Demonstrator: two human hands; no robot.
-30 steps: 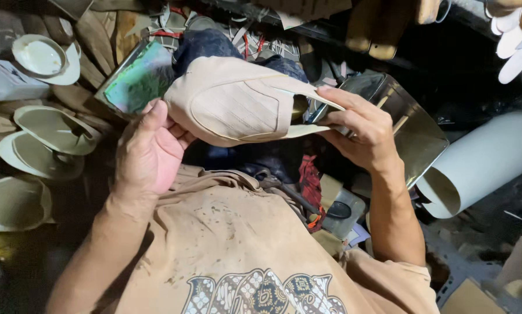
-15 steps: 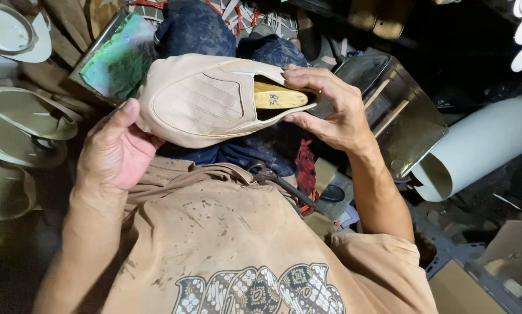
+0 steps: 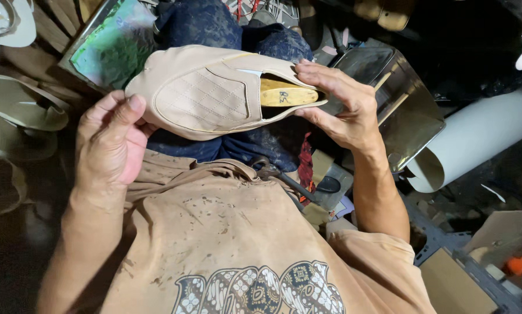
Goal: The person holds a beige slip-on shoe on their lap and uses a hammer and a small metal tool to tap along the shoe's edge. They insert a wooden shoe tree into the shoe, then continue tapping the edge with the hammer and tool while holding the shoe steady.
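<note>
A beige slip-on shoe upper (image 3: 205, 93) with quilted stitching sits stretched over a yellow wooden last (image 3: 285, 93), held sideways above my lap. My right hand (image 3: 339, 104) grips its heel end, fingers curled over the opening. My left hand (image 3: 112, 139) cups the toe end, thumb up against the toe and palm facing me. My dark blue trousers (image 3: 214, 29) lie under the shoe, and my stained tan shirt (image 3: 226, 232) fills the lower view.
Several pale soles and shoe parts (image 3: 22, 110) lie at the left. A shiny metal tin (image 3: 400, 99) stands at the right beside a rolled white sheet (image 3: 481, 134). A green printed sheet (image 3: 112, 46) lies upper left. Cardboard pieces (image 3: 452, 285) sit lower right.
The shoe has turned so its opening and the wooden last face me more. My left hand has slipped from under the toe to its tip. The camera has moved closer.
</note>
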